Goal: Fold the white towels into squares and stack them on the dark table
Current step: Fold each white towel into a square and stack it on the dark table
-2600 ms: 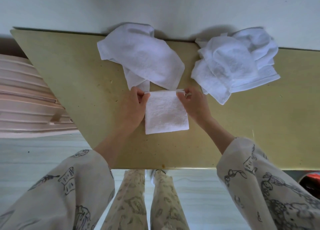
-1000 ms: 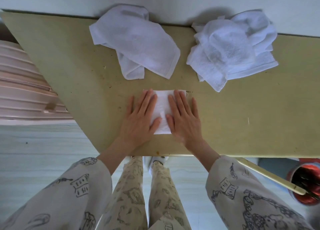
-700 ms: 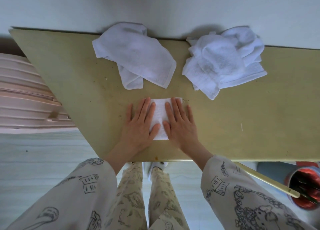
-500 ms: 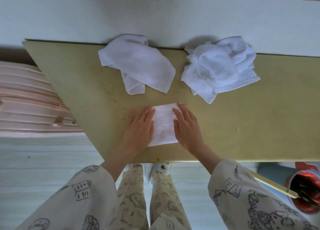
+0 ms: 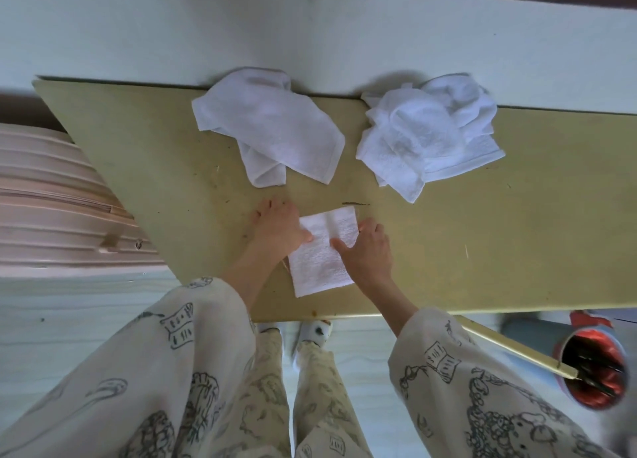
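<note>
The folded towel [image 5: 322,250] lies flat near the front edge of the table [image 5: 517,223], roughly centre. It's a small rectangle, long axis running near-to-far w/ a slight tilt, far end leaning right. Left hand [image 5: 277,228] sits at its left edge, thumb on top, fingers curled at the edge as if pinching it. Right hand [image 5: 367,247] does the same on the right edge, thumb laid over the cloth. Fingertips of both are tucked out of sight, so how far under they reach can't be told.

Farther back lie a loose towel [image 5: 269,130] on the left and a crumpled towel heap [image 5: 427,130] on the right, both against the pale wall [image 5: 310,26]. The tabletop is yellowish, scuffed. Left of it a pink ribbed suitcase [image 5: 51,199]; low right a red bucket [image 5: 591,368], blurred, contents unclear.
</note>
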Demonstrator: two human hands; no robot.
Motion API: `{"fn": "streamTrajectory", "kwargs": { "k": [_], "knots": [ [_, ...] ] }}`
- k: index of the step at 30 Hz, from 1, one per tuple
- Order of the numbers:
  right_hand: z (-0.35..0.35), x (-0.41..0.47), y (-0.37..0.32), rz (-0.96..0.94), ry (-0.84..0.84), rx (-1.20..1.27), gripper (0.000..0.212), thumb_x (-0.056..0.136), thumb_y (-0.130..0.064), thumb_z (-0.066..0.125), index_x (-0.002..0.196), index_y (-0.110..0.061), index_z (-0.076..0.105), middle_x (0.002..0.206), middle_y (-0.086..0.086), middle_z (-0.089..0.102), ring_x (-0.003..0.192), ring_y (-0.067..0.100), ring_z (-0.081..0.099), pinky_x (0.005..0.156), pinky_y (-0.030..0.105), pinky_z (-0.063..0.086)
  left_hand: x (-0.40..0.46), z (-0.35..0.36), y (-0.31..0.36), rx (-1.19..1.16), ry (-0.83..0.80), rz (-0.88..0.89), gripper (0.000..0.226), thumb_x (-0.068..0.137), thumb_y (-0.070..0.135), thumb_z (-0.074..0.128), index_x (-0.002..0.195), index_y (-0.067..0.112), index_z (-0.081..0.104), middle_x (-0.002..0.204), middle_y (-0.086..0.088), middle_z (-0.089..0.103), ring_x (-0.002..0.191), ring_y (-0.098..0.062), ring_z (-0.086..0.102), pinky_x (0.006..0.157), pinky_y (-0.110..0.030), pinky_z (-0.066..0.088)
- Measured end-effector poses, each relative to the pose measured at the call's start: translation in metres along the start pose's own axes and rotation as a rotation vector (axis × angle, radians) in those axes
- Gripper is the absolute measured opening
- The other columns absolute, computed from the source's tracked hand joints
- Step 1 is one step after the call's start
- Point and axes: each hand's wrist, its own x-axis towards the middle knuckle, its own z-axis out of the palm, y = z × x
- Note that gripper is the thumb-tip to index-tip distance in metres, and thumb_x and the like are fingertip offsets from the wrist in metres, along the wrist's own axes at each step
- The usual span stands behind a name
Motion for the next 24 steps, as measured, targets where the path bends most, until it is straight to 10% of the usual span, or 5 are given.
{"fn": "streamTrajectory", "kwargs": {
  "k": [12, 15, 19, 22, 24],
  "knots": [
    [-0.012, -0.017, 0.006, 0.043, -0.118, 0.343, 0.072, 0.081, -0.035, 0.068, 0.138, -0.011, 0.032, 0.133, 0.009, 0.041, 0.123, 0.026, 0.044, 0.1, 0.037, 0.04, -0.038, -0.024, -0.014, -0.512, -0.188, 0.277, 0.024, 0.082, 0.007, 0.058, 0.077, 0.025, 0.043, 0.078, 0.008, 0.05, 0.074, -0.013, 0.048, 0.062, -0.021, 0.037],
    [-0.039, -0.022, 0.0, -0.301, -0.131, 0.209, 0.089, 0.079, -0.031, 0.071, 0.148, -0.022, 0.015, 0.152, 0.005, 0.019, 0.139, 0.022, 0.02, 0.113, 0.04, 0.024, -0.057, -0.048, -0.023, -0.491, -0.218, 0.347, 0.023, 0.083, 0.008, 0.059, 0.102, 0.019, 0.052, 0.094, 0.003, 0.059, 0.088, -0.016, 0.057, 0.076, -0.027, 0.047],
    [-0.075, -0.029, -0.031, -0.721, -0.234, -0.158, 0.051, 0.082, -0.037, 0.067, 0.129, -0.025, 0.052, 0.154, -0.004, 0.02, 0.145, 0.017, 0.007, 0.114, 0.034, 0.013, -0.092, -0.08, -0.031, -0.432, -0.151, 0.41, 0.022, 0.084, 0.009, 0.061, 0.106, 0.014, 0.06, 0.09, 0.007, 0.06, 0.08, -0.005, 0.055, 0.068, -0.012, 0.041],
    [-0.096, -0.046, -0.065, -0.8, -0.359, -0.179, 0.01, 0.086, -0.035, 0.062, 0.087, -0.024, 0.062, 0.104, -0.004, 0.062, 0.11, 0.018, 0.05, 0.089, 0.025, 0.035, -0.123, -0.099, -0.041, -0.452, -0.004, 0.389, 0.009, 0.084, 0.013, 0.063, 0.093, 0.013, 0.064, 0.079, 0.009, 0.059, 0.073, -0.006, 0.052, 0.065, -0.016, 0.037],
    [-0.105, -0.063, -0.084, -0.855, -0.388, -0.145, 0.028, 0.088, -0.029, 0.059, 0.064, -0.026, 0.045, 0.067, -0.009, 0.049, 0.075, 0.017, 0.048, 0.066, 0.026, 0.033, -0.151, -0.106, -0.05, -0.505, 0.127, 0.32, 0.006, 0.085, 0.018, 0.064, 0.09, 0.014, 0.064, 0.076, 0.009, 0.057, 0.072, -0.009, 0.052, 0.063, -0.018, 0.037]
  ]
}}
